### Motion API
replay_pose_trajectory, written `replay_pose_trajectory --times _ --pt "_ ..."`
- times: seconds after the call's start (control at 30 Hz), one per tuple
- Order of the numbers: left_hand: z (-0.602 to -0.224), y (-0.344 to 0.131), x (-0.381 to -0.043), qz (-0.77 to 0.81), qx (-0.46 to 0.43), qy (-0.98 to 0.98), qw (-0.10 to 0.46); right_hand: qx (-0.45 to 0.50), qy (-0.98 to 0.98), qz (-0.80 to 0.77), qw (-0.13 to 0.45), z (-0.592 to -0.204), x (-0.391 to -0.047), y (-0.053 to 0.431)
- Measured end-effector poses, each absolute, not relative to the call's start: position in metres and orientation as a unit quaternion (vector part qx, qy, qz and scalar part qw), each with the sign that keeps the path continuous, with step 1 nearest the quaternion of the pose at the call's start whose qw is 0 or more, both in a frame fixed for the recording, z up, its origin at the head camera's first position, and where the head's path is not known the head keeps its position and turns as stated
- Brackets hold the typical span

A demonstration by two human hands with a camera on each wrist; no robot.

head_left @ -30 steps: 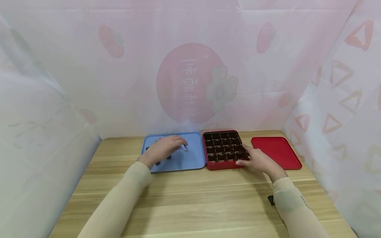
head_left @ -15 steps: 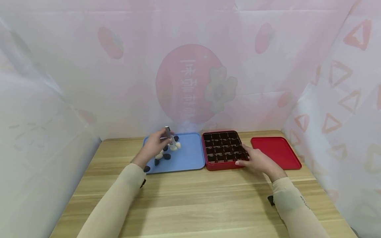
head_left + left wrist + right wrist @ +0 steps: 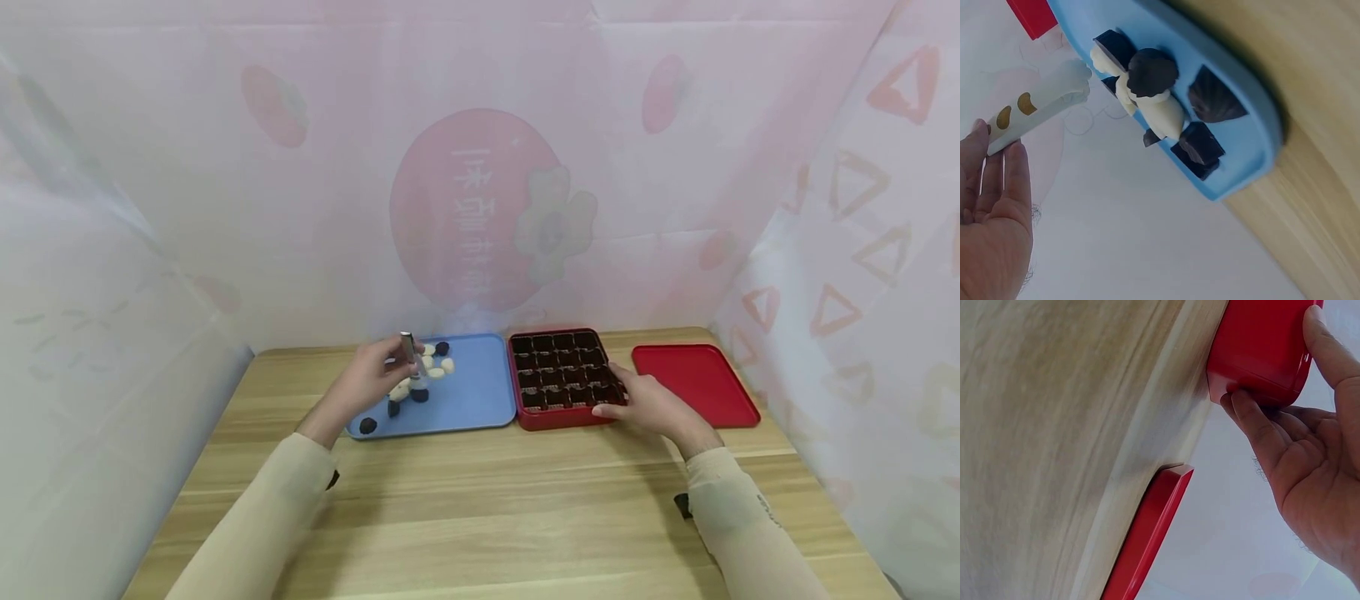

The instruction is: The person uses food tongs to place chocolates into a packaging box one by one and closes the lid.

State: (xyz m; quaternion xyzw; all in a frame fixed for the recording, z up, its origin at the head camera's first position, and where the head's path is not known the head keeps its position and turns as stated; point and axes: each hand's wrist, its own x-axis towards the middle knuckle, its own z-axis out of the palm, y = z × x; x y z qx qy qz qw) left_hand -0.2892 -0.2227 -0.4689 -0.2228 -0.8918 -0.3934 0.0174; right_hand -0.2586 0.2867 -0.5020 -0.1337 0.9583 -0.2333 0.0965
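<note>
My left hand (image 3: 363,379) holds a pair of small tongs (image 3: 410,354) between thumb and fingers, over the left part of the blue tray (image 3: 483,387). In the left wrist view the tongs (image 3: 1041,105) look white with gold crescent marks, their scalloped tip beside the tray's edge. Dark chocolate pieces (image 3: 1152,72) and cream-white pieces (image 3: 1163,115) lie heaped on the tray. My right hand (image 3: 652,407) grips the right side of a red box (image 3: 562,420), thumb at its front corner. Dark brown compartments (image 3: 555,377) fill the box, with nothing visible in them.
Right of the box lies a flat red lid (image 3: 693,385), also seen low in the right wrist view as a red edge (image 3: 1150,534). The wooden table (image 3: 480,508) reaches back to a pink printed sheet (image 3: 337,192), with white side sheets at left and right.
My left hand has drawn back leftward over the tray with the tongs, now tilted up, uncovering the dark and white pieces. My right hand has stayed on the box.
</note>
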Motion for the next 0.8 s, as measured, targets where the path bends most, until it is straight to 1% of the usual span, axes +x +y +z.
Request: replay_pose_trajectory --times 0.27,0.8 --pt "-0.473 -0.233 -0.277 -0.398 -0.226 -0.889 -0.011 -0.138 0.957 -0.235 0.096 -0.503 -0.259 0.287" --pt "-0.495 -0.232 -0.286 -0.387 -0.212 -0.897 0.0 -0.137 0.96 -0.226 0.098 -0.503 -0.261 0.287"
